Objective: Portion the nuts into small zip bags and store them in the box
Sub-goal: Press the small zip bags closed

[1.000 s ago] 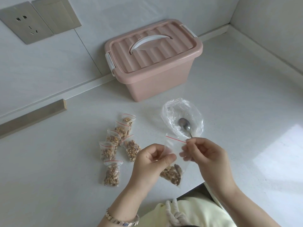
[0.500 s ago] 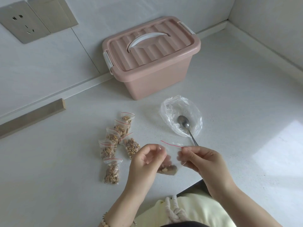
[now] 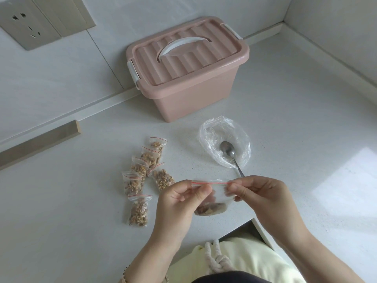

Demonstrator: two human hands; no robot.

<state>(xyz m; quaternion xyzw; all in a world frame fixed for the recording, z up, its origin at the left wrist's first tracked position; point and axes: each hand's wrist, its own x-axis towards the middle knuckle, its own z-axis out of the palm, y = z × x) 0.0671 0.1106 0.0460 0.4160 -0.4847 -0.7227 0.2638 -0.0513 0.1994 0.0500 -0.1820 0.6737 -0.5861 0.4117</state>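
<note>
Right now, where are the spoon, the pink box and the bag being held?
spoon (image 3: 226, 147): head view, its bowl.
pink box (image 3: 193, 99): head view, front wall.
held bag (image 3: 212, 183): head view, red strip.

Wall socket (image 3: 24, 23), blank plate (image 3: 67, 15) upper left; wooden strip (image 3: 38, 142) at wall base, on counter (image 3: 306, 119)

white counter (image 3: 285, 119) bears box (image 3: 193, 99), nut bags (image 3: 138, 169), plastic bag (image 3: 212, 137)

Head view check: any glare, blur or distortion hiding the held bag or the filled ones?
Head view: soft, even daylight; one sunlit patch washes out the counter at right, away from the work. Head view: the zip bag shows its red strip sharply between left hand and right hand; its nuts look smeared. Head view: filled bags sharp; wide-angle stretch slants the wall seam beside the box.
</note>
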